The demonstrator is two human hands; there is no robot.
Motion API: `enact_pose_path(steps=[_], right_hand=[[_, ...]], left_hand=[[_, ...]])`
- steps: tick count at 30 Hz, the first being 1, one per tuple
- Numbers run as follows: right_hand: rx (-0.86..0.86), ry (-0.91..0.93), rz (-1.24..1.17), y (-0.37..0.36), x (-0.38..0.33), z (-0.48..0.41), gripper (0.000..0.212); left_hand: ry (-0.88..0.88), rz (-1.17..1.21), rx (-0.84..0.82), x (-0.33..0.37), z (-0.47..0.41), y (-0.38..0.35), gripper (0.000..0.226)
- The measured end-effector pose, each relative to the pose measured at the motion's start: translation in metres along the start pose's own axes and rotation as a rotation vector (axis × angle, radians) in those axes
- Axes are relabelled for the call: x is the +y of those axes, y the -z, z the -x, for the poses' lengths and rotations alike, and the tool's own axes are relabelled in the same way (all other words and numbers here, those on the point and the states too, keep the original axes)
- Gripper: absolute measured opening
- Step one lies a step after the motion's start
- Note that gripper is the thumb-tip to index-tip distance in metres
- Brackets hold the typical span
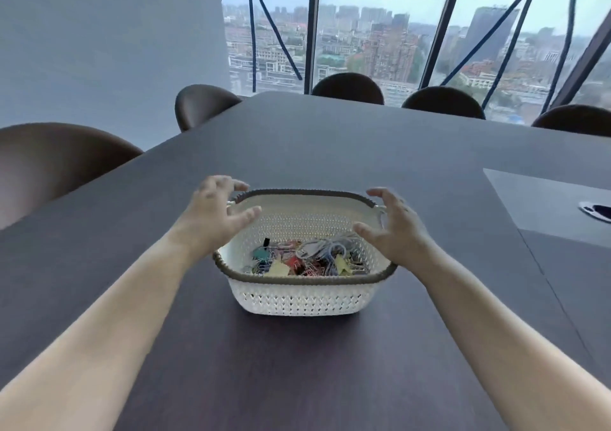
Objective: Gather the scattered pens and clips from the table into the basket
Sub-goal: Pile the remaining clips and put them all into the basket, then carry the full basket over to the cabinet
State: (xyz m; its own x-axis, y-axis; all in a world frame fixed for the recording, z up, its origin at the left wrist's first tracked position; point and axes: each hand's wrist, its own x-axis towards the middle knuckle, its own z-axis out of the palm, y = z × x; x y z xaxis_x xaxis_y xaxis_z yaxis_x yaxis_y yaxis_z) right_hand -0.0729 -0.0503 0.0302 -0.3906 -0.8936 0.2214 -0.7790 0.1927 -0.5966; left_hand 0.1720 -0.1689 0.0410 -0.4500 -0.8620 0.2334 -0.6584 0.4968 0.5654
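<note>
While our left hand (216, 211) and right hand (395, 229) hover spread and empty at the basket's sides | basket (297, 296) sits mid-counter, toward our near edge, clips (297, 263) heaped inside | counter (330, 139) shows no strays | we judge it light, stiff plastic; grip the rim at both sides.
</note>
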Motion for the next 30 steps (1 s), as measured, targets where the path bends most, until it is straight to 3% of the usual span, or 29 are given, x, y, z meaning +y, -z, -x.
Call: enact_pose_path(steps=[3,8,13,16,21,30], right_hand=[[-0.088,-0.050,-0.026,0.004,-0.003,0.002,0.060],[-0.217,-0.223,-0.093,0.018,-0.013,0.007,0.064],[-0.305,-0.350,-0.102,0.031,-0.019,0.010,0.076],[-0.302,-0.396,-0.071,0.031,-0.022,0.011,0.074],[-0.313,-0.432,-0.105,0.030,-0.027,0.018,0.065],[-0.361,-0.382,-0.116,0.016,-0.063,0.024,0.063]], left_hand=[[0.125,-0.061,-0.186,0.008,-0.001,0.002,0.062],[0.313,-0.022,-0.232,0.025,0.010,0.013,0.071],[0.414,0.022,-0.225,0.032,0.023,0.019,0.076],[0.499,0.054,-0.218,0.034,0.029,0.019,0.083],[0.539,0.127,-0.187,0.034,0.044,0.023,0.070],[0.580,0.093,-0.099,0.010,0.078,0.051,0.070]])
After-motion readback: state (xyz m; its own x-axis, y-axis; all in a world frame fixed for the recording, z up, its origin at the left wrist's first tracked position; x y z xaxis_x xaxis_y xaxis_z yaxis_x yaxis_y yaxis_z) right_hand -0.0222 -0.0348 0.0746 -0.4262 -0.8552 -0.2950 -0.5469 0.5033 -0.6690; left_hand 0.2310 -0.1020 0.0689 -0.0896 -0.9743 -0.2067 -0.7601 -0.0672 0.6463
